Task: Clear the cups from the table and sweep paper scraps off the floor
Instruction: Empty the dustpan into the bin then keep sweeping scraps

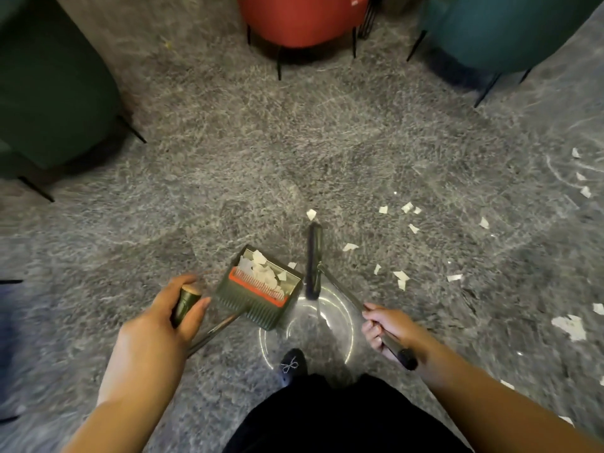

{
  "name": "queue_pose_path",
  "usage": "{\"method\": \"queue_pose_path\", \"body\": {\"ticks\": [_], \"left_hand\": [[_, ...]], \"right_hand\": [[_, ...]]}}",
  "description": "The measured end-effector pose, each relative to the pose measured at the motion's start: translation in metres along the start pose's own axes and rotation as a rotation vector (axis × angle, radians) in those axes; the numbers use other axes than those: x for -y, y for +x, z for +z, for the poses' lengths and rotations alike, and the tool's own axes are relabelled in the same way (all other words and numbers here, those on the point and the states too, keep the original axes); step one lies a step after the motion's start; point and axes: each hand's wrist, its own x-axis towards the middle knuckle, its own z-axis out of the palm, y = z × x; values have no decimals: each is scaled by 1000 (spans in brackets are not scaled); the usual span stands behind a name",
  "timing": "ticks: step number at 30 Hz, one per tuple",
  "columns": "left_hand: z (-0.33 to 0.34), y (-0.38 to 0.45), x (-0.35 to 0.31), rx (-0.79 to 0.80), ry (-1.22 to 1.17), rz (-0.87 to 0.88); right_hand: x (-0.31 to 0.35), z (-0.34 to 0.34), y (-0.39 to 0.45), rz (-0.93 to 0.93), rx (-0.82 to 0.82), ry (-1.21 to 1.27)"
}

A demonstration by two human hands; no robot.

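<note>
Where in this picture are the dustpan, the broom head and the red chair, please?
dustpan (261, 282), head view, on its paper-filled tray.
broom head (313, 259), head view, on the middle of the dark bar.
red chair (300, 18), head view, on its seat shell.

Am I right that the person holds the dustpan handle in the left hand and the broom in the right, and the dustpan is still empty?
Not quite. The head view shows the dustpan already holds white paper scraps. The rest stands: left hand on its handle, right hand on the broom.

Dim, warm light, a ring-shaped glare on the floor (327, 178), soft blur, edges bowed.
</note>
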Motion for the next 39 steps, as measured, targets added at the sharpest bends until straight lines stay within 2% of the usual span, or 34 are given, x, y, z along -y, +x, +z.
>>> {"method": "queue_pose_path", "body": {"ticks": [8, 16, 24, 30, 34, 39], "left_hand": [[-16, 16, 20, -78, -54, -88], [-7, 36, 9, -117, -55, -146], [30, 66, -46, -5, -19, -108], [67, 93, -107, 101, 6, 25], [88, 105, -150, 145, -1, 130], [116, 113, -200, 239, -7, 190]], "right_hand": [[35, 51, 59, 106, 109, -80], [64, 43, 89, 83, 101, -71], [81, -44, 59, 115, 25, 100], [81, -121, 28, 198, -27, 275], [72, -163, 7, 54, -144, 364], [62, -212, -16, 26, -191, 596]]}}
